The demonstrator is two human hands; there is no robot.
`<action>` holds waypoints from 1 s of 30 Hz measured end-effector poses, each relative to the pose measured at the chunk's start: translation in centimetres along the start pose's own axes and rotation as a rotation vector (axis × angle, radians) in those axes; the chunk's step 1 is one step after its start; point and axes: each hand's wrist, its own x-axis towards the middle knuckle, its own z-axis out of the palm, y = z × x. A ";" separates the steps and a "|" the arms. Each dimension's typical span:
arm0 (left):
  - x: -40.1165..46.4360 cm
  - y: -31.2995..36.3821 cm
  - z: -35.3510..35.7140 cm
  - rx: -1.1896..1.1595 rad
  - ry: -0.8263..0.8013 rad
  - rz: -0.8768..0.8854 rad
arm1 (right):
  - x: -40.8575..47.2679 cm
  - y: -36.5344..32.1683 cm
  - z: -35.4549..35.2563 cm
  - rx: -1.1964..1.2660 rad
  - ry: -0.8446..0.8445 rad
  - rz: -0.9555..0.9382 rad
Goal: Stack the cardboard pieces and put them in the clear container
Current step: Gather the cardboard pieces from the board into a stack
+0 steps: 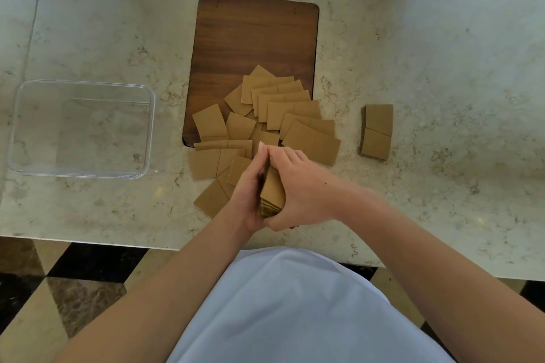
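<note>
Several tan cardboard pieces lie scattered and overlapping across the near end of a dark wooden board and onto the counter. My left hand and my right hand squeeze a small stack of cardboard pieces between them, held on edge just above the counter near its front edge. A second, neat stack of cardboard sits apart to the right. The clear container stands empty at the left.
The marble counter ends at its front edge just under my forearms. A checkered tile floor shows below. Bare counter lies between the container and the scattered pieces.
</note>
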 end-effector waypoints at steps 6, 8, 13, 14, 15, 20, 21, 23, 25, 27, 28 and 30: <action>-0.5 -0.9 -0.2 0.001 -0.070 -0.019 | -0.7 -0.3 0.9 -0.116 0.063 -0.022; -0.8 -1.0 -0.5 -0.013 -0.063 -0.037 | -1.0 0.3 0.4 0.122 -0.067 0.037; -1.0 -0.1 -0.8 -0.171 -0.125 0.007 | 1.1 6.1 -1.3 0.223 0.413 0.412; -1.0 0.1 -0.7 -0.175 -0.126 0.012 | 1.5 7.2 -1.0 0.060 0.470 0.509; -1.0 0.4 -0.6 -0.173 -0.122 0.011 | 1.9 8.0 -0.5 -0.068 0.465 0.567; -1.0 0.5 -0.5 -0.143 -0.101 0.030 | 2.7 9.7 1.4 -0.195 0.546 0.563; -1.1 0.4 -0.6 -0.140 -0.090 0.033 | 2.6 9.7 1.5 -0.161 0.564 0.537; -1.3 0.2 -1.0 -0.142 -0.080 0.032 | 2.2 9.5 1.7 -0.001 0.548 0.455; -1.4 -0.1 -1.4 -0.159 -0.079 0.016 | 1.1 9.3 1.5 0.238 0.500 0.383; -1.6 -0.2 -1.9 -0.168 -0.078 -0.003 | -0.2 8.7 0.7 0.394 0.532 0.319; -1.6 -0.3 -2.2 -0.171 -0.079 -0.007 | -1.0 8.2 0.1 0.458 0.580 0.281; -1.7 -0.5 -2.7 -0.191 -0.085 -0.019 | -2.4 6.9 -1.2 0.645 0.652 0.182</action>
